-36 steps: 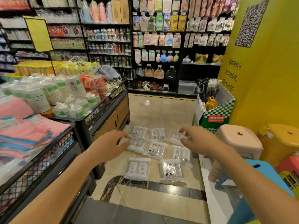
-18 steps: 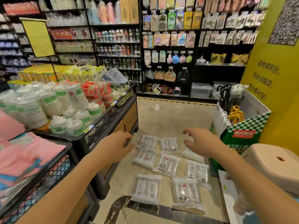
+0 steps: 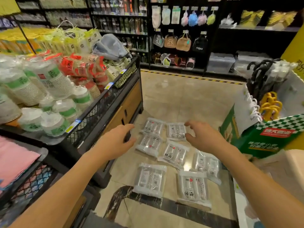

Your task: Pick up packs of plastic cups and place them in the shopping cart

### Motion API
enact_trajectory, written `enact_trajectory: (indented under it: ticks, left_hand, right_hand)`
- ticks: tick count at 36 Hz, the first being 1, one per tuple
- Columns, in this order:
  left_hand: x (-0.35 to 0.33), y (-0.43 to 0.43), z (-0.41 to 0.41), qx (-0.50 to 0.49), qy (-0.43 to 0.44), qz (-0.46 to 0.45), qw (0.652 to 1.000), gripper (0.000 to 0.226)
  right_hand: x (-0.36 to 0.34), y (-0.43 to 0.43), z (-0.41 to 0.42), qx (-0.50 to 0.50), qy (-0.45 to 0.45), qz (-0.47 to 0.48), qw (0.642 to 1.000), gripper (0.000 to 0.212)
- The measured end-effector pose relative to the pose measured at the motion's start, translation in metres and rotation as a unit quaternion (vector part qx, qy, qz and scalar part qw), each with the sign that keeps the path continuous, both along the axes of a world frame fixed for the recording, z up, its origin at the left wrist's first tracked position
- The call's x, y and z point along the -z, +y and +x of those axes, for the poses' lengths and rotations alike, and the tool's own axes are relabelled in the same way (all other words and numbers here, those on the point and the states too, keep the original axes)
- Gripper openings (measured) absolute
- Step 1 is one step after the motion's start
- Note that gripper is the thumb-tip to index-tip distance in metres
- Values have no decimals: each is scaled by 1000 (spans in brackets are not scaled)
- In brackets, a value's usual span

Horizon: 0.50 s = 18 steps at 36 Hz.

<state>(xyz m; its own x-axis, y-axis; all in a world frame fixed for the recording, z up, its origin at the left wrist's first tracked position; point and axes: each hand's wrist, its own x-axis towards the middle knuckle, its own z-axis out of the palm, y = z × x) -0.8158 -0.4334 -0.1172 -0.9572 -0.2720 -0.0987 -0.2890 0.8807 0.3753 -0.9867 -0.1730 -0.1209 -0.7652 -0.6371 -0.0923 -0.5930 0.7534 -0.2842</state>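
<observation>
Seven clear packs lie untouched on the floor [image 3: 181,96], and both hands hang above them with fingers loosely spread, holding nothing, the right hand [image 3: 203,138] nearest the far-right pack [image 3: 176,131], the left hand [image 3: 115,142] beside the near-left pack [image 3: 148,143].

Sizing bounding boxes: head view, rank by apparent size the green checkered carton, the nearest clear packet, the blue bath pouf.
1. green checkered carton
2. nearest clear packet; closer to the camera, so it looks inflated
3. blue bath pouf; far off, true size unsure
</observation>
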Motion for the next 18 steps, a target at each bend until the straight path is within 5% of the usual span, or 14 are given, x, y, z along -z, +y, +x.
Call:
enact_trajectory:
  ticks: [10,18]
  left_hand:
    - [108,-83,-108,31,-36,70,996,59]
    - [282,-127,-157,8,-120,171,978,66]
  right_hand:
    - [106,-70,-73,86,-99,9,991,47]
    - [276,-100,-97,151,-219,15,964,53]
